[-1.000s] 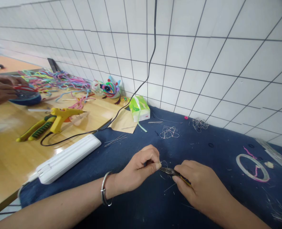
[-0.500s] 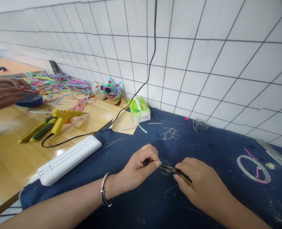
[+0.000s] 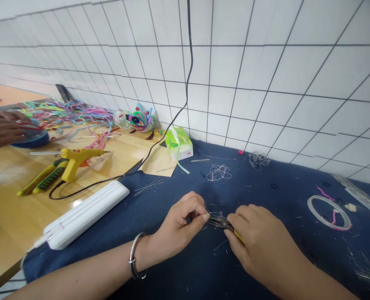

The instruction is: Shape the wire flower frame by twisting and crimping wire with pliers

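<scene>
Between thumb and forefinger, my left hand point(image 3: 185, 216) pinches a thin wire piece point(image 3: 214, 206) with fine loops, much of it hidden by the fingers. My right hand point(image 3: 253, 237) is closed round the yellow handles of needle-nose pliers point(image 3: 220, 223). The dark jaws point left and meet the wire beside my left fingertips; whether they grip it is too small to tell. Beyond my hands, a loose coil of thin wire point(image 3: 219, 172) lies on the dark blue cloth point(image 3: 172, 266). Several straight wire lengths point(image 3: 149, 186) rest to its left.
A white power strip point(image 3: 87, 212), a yellow glue gun point(image 3: 78, 160) and green-yellow pliers point(image 3: 45, 177) lie to the left. At far left, another person's hand point(image 3: 3, 129) works over a blue-based object. A tissue pack point(image 3: 179, 143) stands near the wall; a clear ring point(image 3: 328, 212) lies right.
The view has shifted slightly, so the surroundings sit a little further left. My hands stay close together, with the plier jaws still at the wire by my left fingertips.
</scene>
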A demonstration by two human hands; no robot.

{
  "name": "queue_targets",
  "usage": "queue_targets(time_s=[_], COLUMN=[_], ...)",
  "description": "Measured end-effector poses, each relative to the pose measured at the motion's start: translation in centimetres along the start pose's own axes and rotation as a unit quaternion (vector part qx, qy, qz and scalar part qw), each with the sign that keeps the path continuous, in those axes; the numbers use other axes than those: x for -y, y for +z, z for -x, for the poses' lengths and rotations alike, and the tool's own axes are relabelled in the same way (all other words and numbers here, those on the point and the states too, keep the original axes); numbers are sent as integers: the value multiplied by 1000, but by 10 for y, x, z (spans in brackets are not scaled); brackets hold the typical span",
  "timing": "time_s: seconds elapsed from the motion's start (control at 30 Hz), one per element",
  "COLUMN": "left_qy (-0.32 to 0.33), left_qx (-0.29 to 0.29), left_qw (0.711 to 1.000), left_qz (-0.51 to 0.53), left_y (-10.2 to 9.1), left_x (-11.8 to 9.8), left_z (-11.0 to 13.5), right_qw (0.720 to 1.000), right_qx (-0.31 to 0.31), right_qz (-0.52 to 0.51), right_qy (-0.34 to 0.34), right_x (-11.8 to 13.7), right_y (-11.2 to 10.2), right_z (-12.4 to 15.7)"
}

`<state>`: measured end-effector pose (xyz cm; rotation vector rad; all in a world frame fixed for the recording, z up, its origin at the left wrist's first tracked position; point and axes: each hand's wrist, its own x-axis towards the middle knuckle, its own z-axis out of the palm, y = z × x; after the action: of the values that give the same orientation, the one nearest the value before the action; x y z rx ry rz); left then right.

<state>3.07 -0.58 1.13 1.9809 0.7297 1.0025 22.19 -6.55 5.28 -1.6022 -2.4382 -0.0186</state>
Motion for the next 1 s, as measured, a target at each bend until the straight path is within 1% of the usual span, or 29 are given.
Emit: queue_targets(time_s=[0.13, 0.4, 0.57, 1.0], left_qy=[-3, -10, -7, 3], left_qx=[-4, -11, -11, -8], left_qw=[1000, 1000, 1000, 1000], left_qz=[-5, -17, -15, -9], left_y=[1, 4, 4, 3], left_x=[-1, -1, -1, -3], left_z=[1, 2, 3, 3], right_qw=[999, 997, 997, 999], right_qx=[-19, -24, -24, -1], right_qz=[29, 74, 69, 35], right_qy=[-8, -15, -16, -10], right_x=[3, 7, 7, 5], right_y=[2, 3, 3, 2], right_z=[3, 7, 8, 6])
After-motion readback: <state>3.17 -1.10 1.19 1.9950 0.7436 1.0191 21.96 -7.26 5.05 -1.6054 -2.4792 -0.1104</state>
